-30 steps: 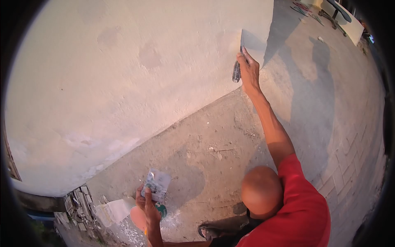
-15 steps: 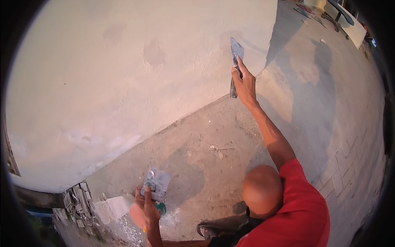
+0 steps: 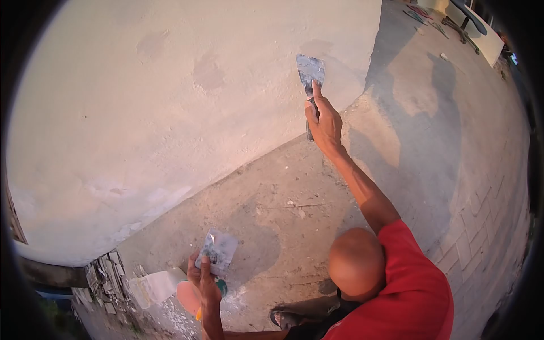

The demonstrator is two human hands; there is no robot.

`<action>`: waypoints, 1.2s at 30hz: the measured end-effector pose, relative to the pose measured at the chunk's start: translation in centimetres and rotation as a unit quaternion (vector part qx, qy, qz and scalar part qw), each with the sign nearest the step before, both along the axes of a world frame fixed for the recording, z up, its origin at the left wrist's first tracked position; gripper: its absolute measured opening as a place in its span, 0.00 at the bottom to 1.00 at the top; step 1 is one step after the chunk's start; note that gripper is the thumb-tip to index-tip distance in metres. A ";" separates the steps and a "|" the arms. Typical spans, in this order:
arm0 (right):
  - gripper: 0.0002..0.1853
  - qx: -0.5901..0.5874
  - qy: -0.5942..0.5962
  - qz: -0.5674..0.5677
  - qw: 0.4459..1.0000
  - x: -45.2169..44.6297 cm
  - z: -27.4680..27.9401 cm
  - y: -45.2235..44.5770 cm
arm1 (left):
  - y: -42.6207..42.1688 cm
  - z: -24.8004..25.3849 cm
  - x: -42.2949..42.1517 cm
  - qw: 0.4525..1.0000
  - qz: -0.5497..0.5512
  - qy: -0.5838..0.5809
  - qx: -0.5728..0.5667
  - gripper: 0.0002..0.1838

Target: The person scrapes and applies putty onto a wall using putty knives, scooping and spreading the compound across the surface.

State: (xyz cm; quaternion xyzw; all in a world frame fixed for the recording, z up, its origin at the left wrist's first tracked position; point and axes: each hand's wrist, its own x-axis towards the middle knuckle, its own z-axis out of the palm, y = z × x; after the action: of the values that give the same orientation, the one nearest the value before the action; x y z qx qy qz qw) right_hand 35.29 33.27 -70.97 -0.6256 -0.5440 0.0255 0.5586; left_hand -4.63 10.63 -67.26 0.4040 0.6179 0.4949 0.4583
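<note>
My right hand (image 3: pixel 324 122) is wrapped round the dark handle of a putty knife (image 3: pixel 311 69), its index finger stretched toward the blade. The wide, smeared blade points up in front of the pale wall (image 3: pixel 141 113), near its lower right corner. Low in the view, my left hand (image 3: pixel 207 283) grips a flat, smeared metal plate (image 3: pixel 221 249) between thumb and fingers, above the floor. Just under that hand are a pinkish round object (image 3: pixel 188 297) and something green, partly hidden.
Broken strips (image 3: pixel 107 283) are piled at the wall's lower left end, beside a whitish container (image 3: pixel 156 288). White crumbs lie on the concrete floor (image 3: pixel 294 175). Sandals (image 3: pixel 416 16) and a chair base (image 3: pixel 460 34) stand at the upper right.
The right hand has moved left and slightly down from the wall's corner, and the putty knife has turned so its blade face shows. The left hand with the plate has barely moved.
</note>
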 end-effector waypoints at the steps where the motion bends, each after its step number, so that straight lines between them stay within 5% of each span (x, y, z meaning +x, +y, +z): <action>1: 0.33 0.045 -0.053 -0.024 0.997 0.0 0.4 1.0 | 0.0 -0.3 -0.3 1.000 0.008 -0.005 0.007 0.15; 6: 0.45 0.022 -0.149 -0.038 0.988 -2.2 -4.4 5.7 | -0.2 -1.0 -0.9 1.000 0.011 -0.024 0.016 0.15; 13: 0.37 0.048 -0.072 0.073 0.994 -1.3 -5.4 0.0 | 0.0 -1.2 -0.7 0.999 0.016 0.005 0.036 0.14; 15: 0.34 -0.067 0.305 0.066 0.948 -1.6 2.6 -0.3 | -0.2 -1.0 -0.9 0.999 0.002 0.015 0.033 0.14; 18: 0.35 -0.065 0.241 0.098 0.963 -4.2 7.4 1.9 | -0.4 -0.2 -0.8 1.000 -0.005 -0.026 -0.008 0.17; 22: 0.34 -0.029 0.033 0.191 0.981 -8.8 3.4 -0.8 | 0.2 1.1 1.5 0.997 -0.036 -0.053 0.031 0.16; 23: 0.34 -0.097 -0.008 0.231 0.968 -8.6 2.7 -2.7 | -0.1 1.2 1.8 0.996 -0.048 -0.065 0.041 0.16; 26: 0.30 -0.251 0.154 0.353 0.888 -6.1 2.7 -10.9 | 0.0 0.6 3.1 0.990 -0.043 -0.115 0.071 0.18; 28: 0.26 -0.192 0.221 0.408 0.865 -5.3 1.8 -16.5 | -0.5 -0.4 2.7 0.985 -0.062 -0.120 0.107 0.21; 33: 0.23 -0.318 0.312 0.457 0.770 -6.5 5.4 -24.9 | 0.0 -0.7 4.3 0.974 -0.065 -0.131 0.175 0.24; 36: 0.20 -0.256 0.173 0.437 0.845 -7.7 6.8 -24.3 | 0.2 0.0 4.4 0.974 -0.074 -0.150 0.152 0.24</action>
State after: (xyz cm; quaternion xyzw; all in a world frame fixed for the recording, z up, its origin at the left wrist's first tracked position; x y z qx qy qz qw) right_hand 27.55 8.95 -64.18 -0.4297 -0.6294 0.5133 0.3945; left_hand -0.28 10.86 -67.21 0.4345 0.4276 0.6032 0.5143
